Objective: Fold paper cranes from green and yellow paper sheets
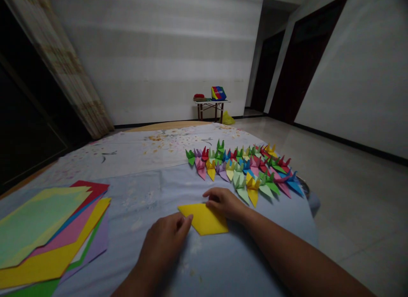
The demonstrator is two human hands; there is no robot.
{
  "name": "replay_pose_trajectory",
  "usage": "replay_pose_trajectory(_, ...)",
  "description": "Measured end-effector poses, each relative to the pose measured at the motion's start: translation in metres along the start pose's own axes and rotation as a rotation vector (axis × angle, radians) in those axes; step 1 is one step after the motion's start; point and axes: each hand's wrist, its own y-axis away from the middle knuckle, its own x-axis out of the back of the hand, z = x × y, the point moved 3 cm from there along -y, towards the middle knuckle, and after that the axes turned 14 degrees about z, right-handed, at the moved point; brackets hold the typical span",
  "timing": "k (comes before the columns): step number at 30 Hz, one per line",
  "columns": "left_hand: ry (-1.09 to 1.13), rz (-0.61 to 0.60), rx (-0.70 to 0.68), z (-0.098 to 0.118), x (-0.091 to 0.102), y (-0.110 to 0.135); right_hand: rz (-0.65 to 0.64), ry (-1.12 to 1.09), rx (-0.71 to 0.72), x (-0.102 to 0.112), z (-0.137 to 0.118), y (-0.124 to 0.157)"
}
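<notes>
A piece of yellow folded paper (208, 220), roughly diamond-shaped with slanted sides, lies flat on the blue cloth in front of me. My left hand (168, 233) is at its left edge, fingers curled under and the thumb tip on the paper. Over the upper right edge bends my right hand (225, 202), its thumb against the paper and its index finger arched above. Its other fingers are partly hidden. Just beyond the right hand stand several folded paper cranes (253, 186) in many colours, grouped in rows.
At the left lies a fanned stack of coloured paper sheets (41, 224). A flowered white cloth (134, 148) covers the far part of the table. Across the room, a small table (212, 102) by the wall bears a colourful bag (218, 93). Tiled floor (344, 195) shows at the right.
</notes>
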Motion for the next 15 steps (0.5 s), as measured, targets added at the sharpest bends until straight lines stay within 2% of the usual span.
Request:
replay_pose_trajectory(2, -0.121, 0.118, -0.204, 0.007, 0.006, 0.001, -0.007, 0.110, 0.084, -0.001, -0.004, 0.002)
replay_pose_trajectory(5, -0.169, 0.104, -0.425, 0.013, 0.000, 0.006, 0.029, 0.168, 0.167, -0.001, -0.009, 0.003)
replay_pose_trajectory(8, -0.197, 0.012, -0.464, 0.012, -0.012, 0.011, 0.115, 0.182, 0.250, 0.000, -0.012, -0.004)
replay_pose_trajectory(10, -0.195, -0.012, -0.457, 0.011, -0.016, 0.013, 0.121, 0.221, 0.304, -0.004, -0.012, -0.012)
replay_pose_trajectory(15, -0.183, -0.002, -0.436, 0.010, -0.017, 0.015, -0.035, 0.356, 0.340, -0.024, -0.011, -0.035)
